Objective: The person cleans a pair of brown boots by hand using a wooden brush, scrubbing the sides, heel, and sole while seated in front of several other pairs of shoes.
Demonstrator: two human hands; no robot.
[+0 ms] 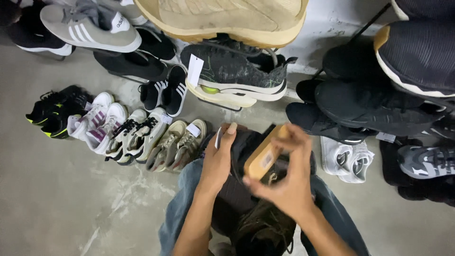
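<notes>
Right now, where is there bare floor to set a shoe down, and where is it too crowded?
The widest bare patch is the concrete floor at lower left, bordered by the row of paired sneakers above and the jeans leg on the right. A smaller strip lies at lower right, below the white sneakers. The top and right edges are packed with shoes on racks.

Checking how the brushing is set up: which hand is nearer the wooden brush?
Right. The right hand grips the wooden brush in its fingers; the left hand lies beside it on the dark shoe, not touching the brush.
</notes>
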